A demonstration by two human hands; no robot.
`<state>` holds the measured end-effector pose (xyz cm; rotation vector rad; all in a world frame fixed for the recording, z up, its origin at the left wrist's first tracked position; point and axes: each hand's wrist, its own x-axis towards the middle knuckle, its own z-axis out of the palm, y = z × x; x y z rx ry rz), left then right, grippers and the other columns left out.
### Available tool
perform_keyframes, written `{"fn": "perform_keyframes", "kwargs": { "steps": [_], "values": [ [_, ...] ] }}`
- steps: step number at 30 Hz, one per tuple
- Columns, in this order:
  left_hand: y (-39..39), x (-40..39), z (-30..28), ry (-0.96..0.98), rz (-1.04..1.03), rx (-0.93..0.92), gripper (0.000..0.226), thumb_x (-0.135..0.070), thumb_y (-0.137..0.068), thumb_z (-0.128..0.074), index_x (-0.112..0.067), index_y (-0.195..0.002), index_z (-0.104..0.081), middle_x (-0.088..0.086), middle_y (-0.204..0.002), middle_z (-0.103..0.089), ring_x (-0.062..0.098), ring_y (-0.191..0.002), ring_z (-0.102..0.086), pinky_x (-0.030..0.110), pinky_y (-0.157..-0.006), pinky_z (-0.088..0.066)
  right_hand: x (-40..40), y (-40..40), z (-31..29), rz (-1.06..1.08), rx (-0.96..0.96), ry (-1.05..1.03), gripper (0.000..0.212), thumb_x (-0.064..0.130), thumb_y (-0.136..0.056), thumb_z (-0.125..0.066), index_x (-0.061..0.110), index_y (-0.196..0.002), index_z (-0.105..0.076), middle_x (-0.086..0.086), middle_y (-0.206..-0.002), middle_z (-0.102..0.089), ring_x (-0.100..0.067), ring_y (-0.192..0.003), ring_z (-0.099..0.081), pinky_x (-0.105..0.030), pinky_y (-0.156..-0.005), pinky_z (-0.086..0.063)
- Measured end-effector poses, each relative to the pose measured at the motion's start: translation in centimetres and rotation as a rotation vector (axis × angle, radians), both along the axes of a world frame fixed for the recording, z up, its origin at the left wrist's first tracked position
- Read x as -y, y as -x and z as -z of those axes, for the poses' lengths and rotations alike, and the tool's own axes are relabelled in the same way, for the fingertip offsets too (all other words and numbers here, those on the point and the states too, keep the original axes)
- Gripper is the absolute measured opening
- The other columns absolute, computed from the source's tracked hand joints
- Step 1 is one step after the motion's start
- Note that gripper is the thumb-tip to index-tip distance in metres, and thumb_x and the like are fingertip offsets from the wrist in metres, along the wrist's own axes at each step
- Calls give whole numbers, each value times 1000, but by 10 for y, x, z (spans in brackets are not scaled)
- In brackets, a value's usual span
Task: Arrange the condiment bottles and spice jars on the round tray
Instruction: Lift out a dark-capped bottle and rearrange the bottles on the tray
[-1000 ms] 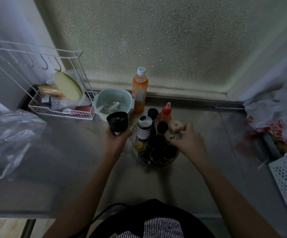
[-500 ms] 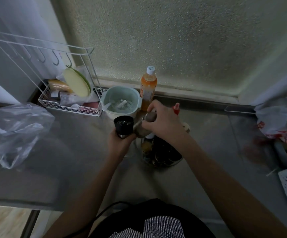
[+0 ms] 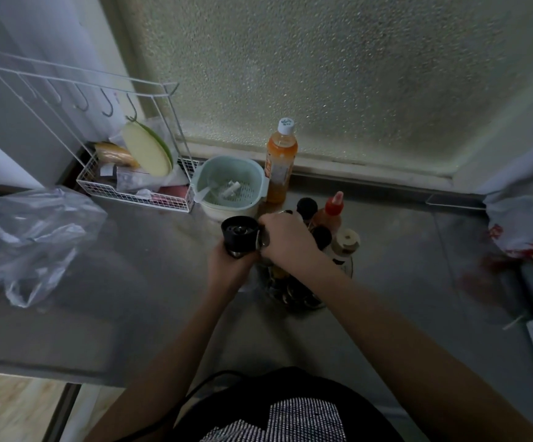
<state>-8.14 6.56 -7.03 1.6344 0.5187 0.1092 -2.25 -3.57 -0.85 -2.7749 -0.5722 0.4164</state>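
Left hand wraps upright black-capped jar, held just left of round tray. Right hand clamps item over tray; item hidden. Left nearer.

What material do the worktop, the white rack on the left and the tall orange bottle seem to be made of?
Worktop: probably stainless steel, with a dull brushed grey sheen and soft reflections.
White rack: thin metal wire, apparently coated white, seen from its grid basket and hooks.
Tall orange bottle: likely clear plastic, since the orange liquid shows through; it has a white screw cap and a printed label.
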Motion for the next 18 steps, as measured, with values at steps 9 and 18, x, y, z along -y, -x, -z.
{"fn": "perform_keyframes", "kwargs": {
  "steps": [9,18],
  "values": [
    [1,-1,7,-33,-27,-50,18,-24,-55,-74,-28,-67,-61,-7,-69,-65,4,-66,-60,23,-58,-46,22,7,12,-25,-70,-203,18,17,-93,-50,11,-108,-57,-10,-109,-61,-26,-99,-59,-33,-75,-44],
    [-1,2,6,-69,14,-76,24,-17,-59,-77,-27,-67,-57,-3,-67,-62,1,-63,-54,24,-56,-44,123,34,15,340,282,-454,16,14,-86,-62,18,-72,-55,3,-57,-49,-10,-47,-44,-18,-47,-32]
  ]
}}
